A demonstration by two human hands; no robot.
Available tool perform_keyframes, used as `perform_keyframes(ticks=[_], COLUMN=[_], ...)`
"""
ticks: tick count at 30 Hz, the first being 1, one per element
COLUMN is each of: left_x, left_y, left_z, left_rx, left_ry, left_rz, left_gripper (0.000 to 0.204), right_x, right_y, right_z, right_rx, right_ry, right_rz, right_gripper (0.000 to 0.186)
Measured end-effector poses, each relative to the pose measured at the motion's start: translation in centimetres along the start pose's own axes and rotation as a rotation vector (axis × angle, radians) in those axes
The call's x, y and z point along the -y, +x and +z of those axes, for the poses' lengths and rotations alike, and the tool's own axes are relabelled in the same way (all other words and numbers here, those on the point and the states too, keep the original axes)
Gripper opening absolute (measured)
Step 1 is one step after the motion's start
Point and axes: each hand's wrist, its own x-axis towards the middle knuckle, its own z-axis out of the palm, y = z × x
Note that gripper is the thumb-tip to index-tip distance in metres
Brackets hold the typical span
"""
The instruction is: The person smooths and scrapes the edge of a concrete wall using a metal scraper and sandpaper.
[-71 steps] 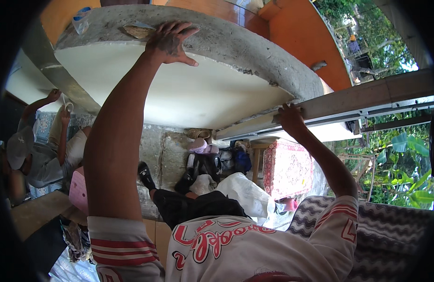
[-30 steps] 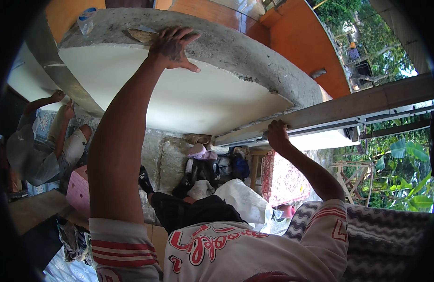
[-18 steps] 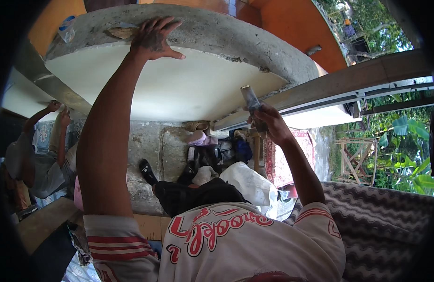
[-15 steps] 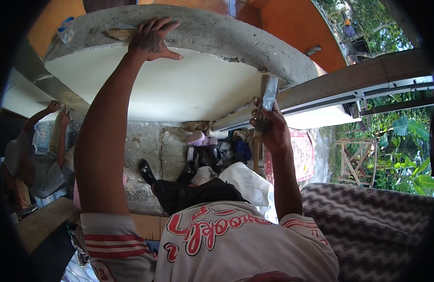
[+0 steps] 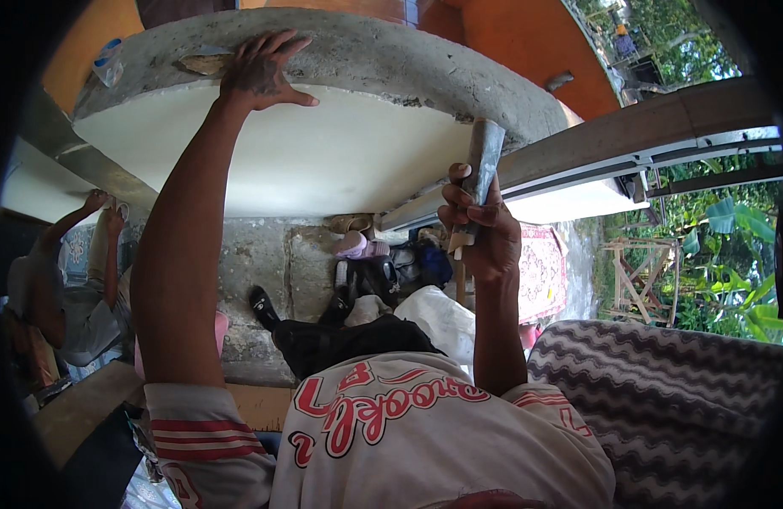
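Observation:
My left hand [image 5: 264,72] rests with fingers spread on a curved, rough concrete ledge [image 5: 374,59] above a white panel [image 5: 306,153], beside a flat brownish piece [image 5: 203,64]. My right hand [image 5: 484,222] is wrapped round a grey, oblong bar [image 5: 484,144] with a pale lower end, held upright near the panel's right edge, where the ledge meets a long grey beam [image 5: 696,114]. I cannot tell whether the bar touches the ledge.
At left another person [image 5: 86,297] sits with arms raised, holding something small. Below me are shoes and bags [image 5: 391,263], a white sack [image 5: 434,318] and a red patterned rug [image 5: 540,271]. A striped blanket [image 5: 663,390] lies at lower right; greenery and a wooden frame [image 5: 637,280] stand beyond.
My right hand has left the beam's edge and turned upright, bringing the grey bar into sight beside the panel. My left hand stays spread on the ledge as the view shifts.

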Motion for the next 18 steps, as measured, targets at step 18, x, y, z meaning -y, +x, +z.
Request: perform_keyframes(ticks=[18], left_x=[0.2], left_y=[0.1], left_z=[0.8], left_rx=[-0.057], left_ry=[-0.012], left_rz=[0.017], left_gripper=[0.117], right_x=[4.4], right_y=[-1.3], right_z=[-11.2], right_rx=[-0.379], right_ry=[-2.38], right_rz=[-0.22], right_gripper=[0.054])
